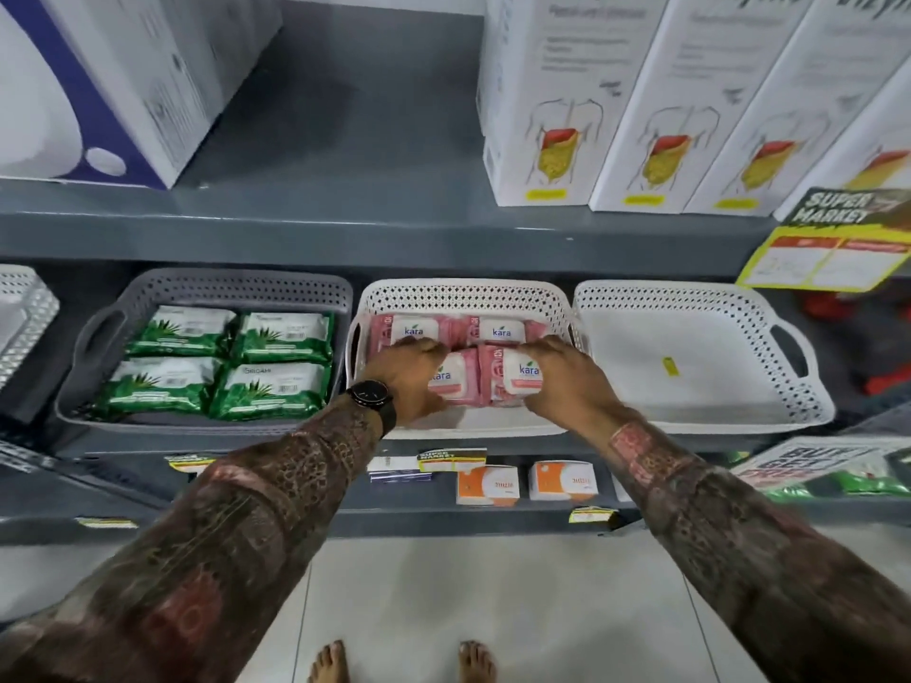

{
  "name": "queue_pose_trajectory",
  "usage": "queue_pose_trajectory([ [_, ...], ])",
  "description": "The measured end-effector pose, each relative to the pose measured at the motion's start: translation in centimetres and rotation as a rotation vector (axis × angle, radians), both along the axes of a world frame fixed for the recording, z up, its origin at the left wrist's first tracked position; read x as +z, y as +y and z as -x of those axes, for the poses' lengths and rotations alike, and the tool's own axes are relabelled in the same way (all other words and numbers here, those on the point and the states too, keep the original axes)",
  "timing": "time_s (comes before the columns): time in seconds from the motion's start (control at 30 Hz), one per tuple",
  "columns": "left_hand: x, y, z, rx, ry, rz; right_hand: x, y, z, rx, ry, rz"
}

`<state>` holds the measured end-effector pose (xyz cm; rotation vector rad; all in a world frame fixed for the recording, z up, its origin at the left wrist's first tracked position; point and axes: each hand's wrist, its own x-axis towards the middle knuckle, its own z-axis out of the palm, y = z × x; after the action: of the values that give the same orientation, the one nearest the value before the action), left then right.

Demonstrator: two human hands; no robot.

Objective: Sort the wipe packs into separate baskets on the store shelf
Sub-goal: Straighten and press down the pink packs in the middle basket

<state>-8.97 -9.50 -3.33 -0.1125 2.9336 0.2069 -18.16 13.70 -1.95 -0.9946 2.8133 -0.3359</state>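
Several green wipe packs (pixel 224 362) lie flat in the grey basket (pixel 236 283) on the left of the shelf. The white middle basket (pixel 463 293) holds several pink Kara wipe packs (pixel 500 332). My left hand (pixel 406 374) rests on the front left pink pack (pixel 456 382), fingers curled over its top edge. My right hand (pixel 564 379) grips the front right pink pack (pixel 515 374) from its right side. A second white basket (pixel 700 352) on the right has nothing in it but a small yellow sticker.
The shelf above carries tall white boxes (pixel 616 101) on the right and a large white-and-blue box (pixel 98 81) on the left. Yellow price tags (pixel 828 258) hang off the shelf edges. Small orange-and-white boxes (pixel 525 483) sit on the shelf below. Bare feet stand on the tiled floor.
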Motion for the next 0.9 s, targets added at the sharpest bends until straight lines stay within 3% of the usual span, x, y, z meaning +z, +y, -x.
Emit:
queue_pose_trajectory([
  [0.2,0.6,-3.2,-1.9,0.090,-0.090,-0.079,-0.5,-0.9,-0.3,0.083,-0.106,-0.133],
  [0.4,-0.2,-3.0,-1.9,0.089,-0.068,-0.118,-1.5,-0.9,0.4,0.108,-0.136,-0.081],
  [0.5,0.0,-3.7,-1.9,0.078,0.022,-0.134,-1.9,-1.0,1.3,0.081,-0.235,0.087],
  [0.57,0.0,-3.6,-1.0,0.088,0.142,-0.132,-2.4,-2.2,2.4,0.060,-0.178,0.150],
  [0.63,-0.9,-2.9,0.7,0.101,0.207,-0.119,-3.2,-4.1,3.5,0.043,-0.159,0.071],
  [0.77,-4.4,-1.2,3.0,0.181,0.020,-0.044,-5.7,-5.8,3.8,0.018,-0.207,-0.043],
  [0.9,-7.2,-1.3,3.2,0.223,0.077,-0.042,-8.0,-5.4,3.4,0.023,-0.077,-0.001],
])
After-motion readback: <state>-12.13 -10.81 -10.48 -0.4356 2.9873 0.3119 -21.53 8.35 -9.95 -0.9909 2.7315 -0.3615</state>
